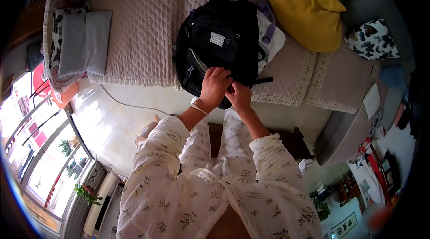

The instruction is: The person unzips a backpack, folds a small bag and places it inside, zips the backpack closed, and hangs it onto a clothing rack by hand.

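Observation:
A black backpack (224, 28) with a small grey label lies on the quilted sofa cover, in the upper middle of the head view. My left hand (215, 87), with a pale band at its wrist, is closed on the bag's lower front, beside a slanted pocket opening with a light edge. Close to its right, my right hand (238, 95) is also closed, its fingertips at the bag's lower edge. The two hands nearly touch. What the fingertips pinch is too small to make out. A white bag (272, 42) with purple straps lies partly under the backpack's right side.
The sofa cover (139, 28) spans the top of the view. A yellow cushion (307, 12) lies right of the bags, a butterfly-patterned cushion (371, 39) beyond it. Grey cushions (85, 42) are at the left. A dark wooden stool (293, 144) stands below, near my legs.

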Tool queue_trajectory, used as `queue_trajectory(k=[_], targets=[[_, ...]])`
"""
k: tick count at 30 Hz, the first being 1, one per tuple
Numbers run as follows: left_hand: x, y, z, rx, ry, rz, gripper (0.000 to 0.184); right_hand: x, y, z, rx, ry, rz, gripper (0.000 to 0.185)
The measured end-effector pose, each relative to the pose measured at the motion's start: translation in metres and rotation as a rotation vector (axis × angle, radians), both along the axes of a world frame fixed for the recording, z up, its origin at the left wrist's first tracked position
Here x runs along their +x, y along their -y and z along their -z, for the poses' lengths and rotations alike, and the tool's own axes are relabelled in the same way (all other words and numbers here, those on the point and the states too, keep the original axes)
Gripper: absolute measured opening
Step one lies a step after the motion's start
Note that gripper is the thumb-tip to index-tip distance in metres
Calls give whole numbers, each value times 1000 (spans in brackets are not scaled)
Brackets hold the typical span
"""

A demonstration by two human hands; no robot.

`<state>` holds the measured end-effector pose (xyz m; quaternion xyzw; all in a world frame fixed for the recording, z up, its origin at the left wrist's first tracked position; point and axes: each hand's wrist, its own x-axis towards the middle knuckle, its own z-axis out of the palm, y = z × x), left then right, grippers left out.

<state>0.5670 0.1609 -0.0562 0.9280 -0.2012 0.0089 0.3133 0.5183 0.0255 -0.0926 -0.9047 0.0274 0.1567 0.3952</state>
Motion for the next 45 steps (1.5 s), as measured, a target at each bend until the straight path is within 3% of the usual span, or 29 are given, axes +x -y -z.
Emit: queue_trajectory(k=[2, 5, 8, 11, 14, 16, 18, 21, 22, 23, 27, 30, 34, 36, 38, 40, 43, 45], targets=[[3, 2, 0, 17, -30, -11, 16, -2, -2, -2, -43, -20, -4, 28], [6, -7, 24, 24, -293, -308, 14, -3, -3, -13, -43, -47, 1, 32], [14, -19, 41, -181, -339, -470, 9, -4, 0, -26, -17, -29, -10, 34], [35, -36, 57, -221, -439, -618, 11, -9, 8, -29, 15, -34, 1, 35], [47, -50, 68, -21, -426, -642, 15, -9, 18, -32, 44, -47, 30, 35], [52, -74, 99, -68, -532, -744, 19, -10, 28, -31, 27, -25, 15, 35], [52, -93, 111, -9, -476, -804, 19, -16, 39, -24, -13, 24, -47, 34], [39, -112, 137, -308, -487, -886, 17, -24, 58, -9, -132, -19, -148, 35], [40, -107, 116, -281, -467, -843, 16, -20, 58, -12, -183, -32, -201, 34], [35, -97, 94, -253, -446, -800, 14, -16, 63, -16, -197, -208, -232, 26], [9, -61, 36, -419, -416, -729, 8, 38, 25, -49, -41, 332, -239, 28], [-5, -34, 4, -428, -293, -663, 16, 79, -23, -63, -85, 352, -380, 27], [-16, -27, -15, -432, -265, -699, 19, 86, -41, -30, -158, 219, -595, 25], [-19, -44, 5, -352, -162, -727, 16, 86, -37, -31, -100, 227, -652, 23], [-37, -59, 47, -457, -265, -962, 7, 89, -32, -31, -84, 235, -647, 22], [-42, -72, 57, -370, -307, -1064, 8, 90, -30, -32, -55, 244, -632, 22], [-75, -87, 113, -512, -249, -1147, 15, 86, -39, -33, -26, 258, -638, 23], [-99, -95, 126, -713, -406, -1322, 16, 73, -48, -30, -2, 248, -689, 21]])
